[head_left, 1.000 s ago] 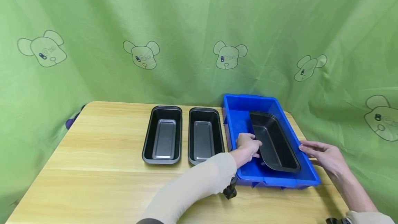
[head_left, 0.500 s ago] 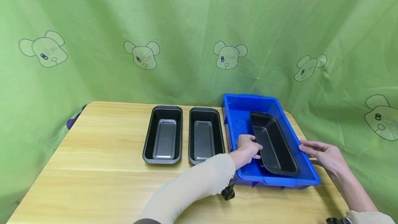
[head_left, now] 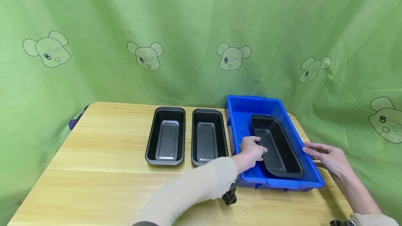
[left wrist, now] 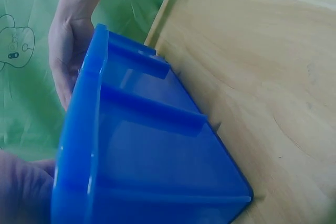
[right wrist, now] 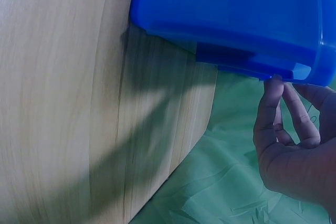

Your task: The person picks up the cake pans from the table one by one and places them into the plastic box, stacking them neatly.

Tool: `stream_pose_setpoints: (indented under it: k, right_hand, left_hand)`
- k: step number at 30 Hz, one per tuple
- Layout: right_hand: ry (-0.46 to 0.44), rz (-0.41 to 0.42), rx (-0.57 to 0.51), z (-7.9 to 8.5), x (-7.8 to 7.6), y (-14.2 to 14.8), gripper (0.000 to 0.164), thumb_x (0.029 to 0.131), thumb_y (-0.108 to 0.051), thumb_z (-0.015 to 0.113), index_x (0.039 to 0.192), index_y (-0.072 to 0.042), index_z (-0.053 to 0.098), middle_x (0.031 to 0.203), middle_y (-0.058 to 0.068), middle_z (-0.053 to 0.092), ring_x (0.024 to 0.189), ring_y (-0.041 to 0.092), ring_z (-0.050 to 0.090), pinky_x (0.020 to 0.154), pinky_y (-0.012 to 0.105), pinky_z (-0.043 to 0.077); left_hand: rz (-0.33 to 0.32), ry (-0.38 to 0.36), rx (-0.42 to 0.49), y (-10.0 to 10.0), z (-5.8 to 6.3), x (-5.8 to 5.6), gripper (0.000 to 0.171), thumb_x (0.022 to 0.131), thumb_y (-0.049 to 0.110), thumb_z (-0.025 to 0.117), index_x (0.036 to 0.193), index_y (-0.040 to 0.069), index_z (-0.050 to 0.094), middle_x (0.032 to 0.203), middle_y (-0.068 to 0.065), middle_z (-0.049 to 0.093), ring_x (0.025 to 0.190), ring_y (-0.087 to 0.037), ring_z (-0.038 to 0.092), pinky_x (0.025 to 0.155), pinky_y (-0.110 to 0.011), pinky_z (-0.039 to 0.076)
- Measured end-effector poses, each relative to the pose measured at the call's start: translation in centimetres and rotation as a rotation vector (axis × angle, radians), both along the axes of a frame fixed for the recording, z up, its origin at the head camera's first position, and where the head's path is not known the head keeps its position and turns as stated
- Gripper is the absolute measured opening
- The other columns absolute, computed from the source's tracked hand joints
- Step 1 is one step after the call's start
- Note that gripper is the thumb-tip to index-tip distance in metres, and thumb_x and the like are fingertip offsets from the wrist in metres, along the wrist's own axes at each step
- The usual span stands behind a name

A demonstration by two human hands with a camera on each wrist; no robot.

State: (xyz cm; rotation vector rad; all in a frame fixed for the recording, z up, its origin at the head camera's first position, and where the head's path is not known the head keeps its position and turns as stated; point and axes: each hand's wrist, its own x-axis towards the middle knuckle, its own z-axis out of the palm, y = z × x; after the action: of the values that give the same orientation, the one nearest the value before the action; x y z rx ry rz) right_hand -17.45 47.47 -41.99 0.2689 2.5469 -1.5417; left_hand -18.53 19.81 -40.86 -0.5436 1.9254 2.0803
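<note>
A black loaf pan [head_left: 276, 142] lies inside the blue plastic bin [head_left: 242, 104] at the table's right, set at a slight slant against the bin's right side. My left hand [head_left: 251, 151] reaches over the bin's left wall and grips the pan's left rim, thumb over the inner side. In the left wrist view, the bin's outer wall [left wrist: 152, 145] hides most of that hand. On the bin's right side, my right hand [head_left: 328, 158] holds the edge. The right wrist view shows its curled fingers [right wrist: 266, 124] with their tips at the bin's rim.
Two more black loaf pans, one on the left [head_left: 166, 135] and one in the middle [head_left: 207, 137], stand side by side left of the bin. All rest on a light wooden table [head_left: 103, 156]. A green curtain [head_left: 188, 13] with mouse-like drawings hangs behind and around it.
The pan in the bin has tipped down to lie flatter, its front end shifting toward me. My left hand has followed it slightly rightward and down. The right hand stays at the bin's edge.
</note>
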Motion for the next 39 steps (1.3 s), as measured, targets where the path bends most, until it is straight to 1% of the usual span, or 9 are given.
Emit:
stream_pose_setpoints:
  k: [8,13,17,22,26,29,32,35,39]
  right_hand:
    - [0.007,0.001,-0.05,0.1,-0.1,0.0,0.016,0.101,-0.022,0.073,0.111,-0.033,0.081,0.096,-0.028,0.076,0.084,0.002,0.075,0.072,0.025,0.068]
    - [0.008,0.002,-0.056,0.1,0.0,0.0,0.016,0.101,-0.022,0.073,0.112,-0.03,0.081,0.097,-0.029,0.076,0.085,0.0,0.075,0.072,0.024,0.068]
    - [-0.003,-0.007,-0.049,0.2,0.0,-0.1,0.016,0.101,-0.023,0.073,0.111,-0.032,0.081,0.095,-0.028,0.076,0.084,0.001,0.075,0.072,0.025,0.068]
    - [-0.019,-0.02,-0.033,0.2,0.0,-0.1,0.015,0.101,-0.025,0.074,0.111,-0.034,0.081,0.094,-0.028,0.076,0.084,0.001,0.074,0.072,0.024,0.068]
    - [-0.024,-0.025,-0.034,0.1,0.0,-0.1,0.016,0.101,-0.025,0.074,0.112,-0.034,0.08,0.094,-0.028,0.075,0.084,0.001,0.074,0.073,0.024,0.067]
    - [-0.025,-0.027,-0.041,0.2,0.1,-0.1,0.016,0.101,-0.025,0.074,0.112,-0.034,0.081,0.095,-0.028,0.076,0.084,0.002,0.074,0.073,0.024,0.068]
    - [-0.026,-0.023,-0.036,0.2,0.2,-0.1,0.015,0.101,-0.025,0.074,0.112,-0.034,0.08,0.095,-0.028,0.076,0.084,0.002,0.074,0.073,0.024,0.068]
    - [-0.022,-0.016,-0.025,0.2,0.2,-0.1,0.015,0.101,-0.026,0.073,0.113,-0.033,0.08,0.095,-0.028,0.075,0.085,0.002,0.074,0.073,0.024,0.068]
    - [-0.009,-0.008,-0.016,0.1,0.1,-0.2,0.016,0.101,-0.026,0.073,0.115,-0.031,0.08,0.096,-0.03,0.075,0.085,0.001,0.074,0.073,0.024,0.067]
  left_hand:
    - [-0.022,0.015,-0.037,-0.4,0.6,0.6,0.043,0.08,-0.013,0.082,0.114,0.012,0.08,0.117,-0.02,0.074,0.078,-0.042,0.078,0.076,-0.052,0.07]
    - [-0.025,0.049,-0.04,-1.1,1.1,0.6,0.04,0.079,-0.011,0.084,0.111,0.014,0.081,0.107,-0.013,0.076,0.073,-0.036,0.077,0.07,-0.045,0.07]
    - [-0.031,0.069,-0.022,-2.2,1.6,0.3,0.038,0.08,-0.01,0.083,0.11,0.013,0.081,0.093,-0.01,0.075,0.076,-0.036,0.078,0.068,-0.042,0.07]
    - [-0.06,0.094,0.039,-3.9,2.1,-0.1,0.037,0.083,-0.01,0.081,0.115,0.009,0.079,0.08,-0.01,0.073,0.084,-0.036,0.079,0.075,-0.044,0.071]
    - [-0.097,0.109,0.088,-5.4,2.3,-0.2,0.039,0.086,-0.01,0.077,0.122,0.004,0.076,0.085,-0.015,0.078,0.092,-0.038,0.079,0.083,-0.046,0.071]
    - [-0.127,0.124,0.094,-6.6,2.6,-0.3,0.04,0.088,-0.008,0.076,0.126,0.004,0.074,0.093,-0.017,0.081,0.092,-0.034,0.08,0.085,-0.045,0.071]
    - [-0.155,0.142,0.084,-7.8,2.8,-0.4,0.041,0.089,-0.007,0.075,0.127,0.005,0.074,0.099,-0.017,0.081,0.09,-0.029,0.08,0.084,-0.042,0.071]
    - [-0.164,0.162,0.084,-9.0,3.1,-0.6,0.041,0.09,-0.006,0.075,0.128,0.008,0.074,0.105,-0.015,0.081,0.088,-0.025,0.08,0.083,-0.039,0.071]
    - [-0.183,0.182,0.092,-10.9,3.8,-1.0,0.041,0.092,-0.003,0.074,0.131,0.009,0.073,0.112,-0.014,0.081,0.093,-0.025,0.08,0.087,-0.04,0.071]
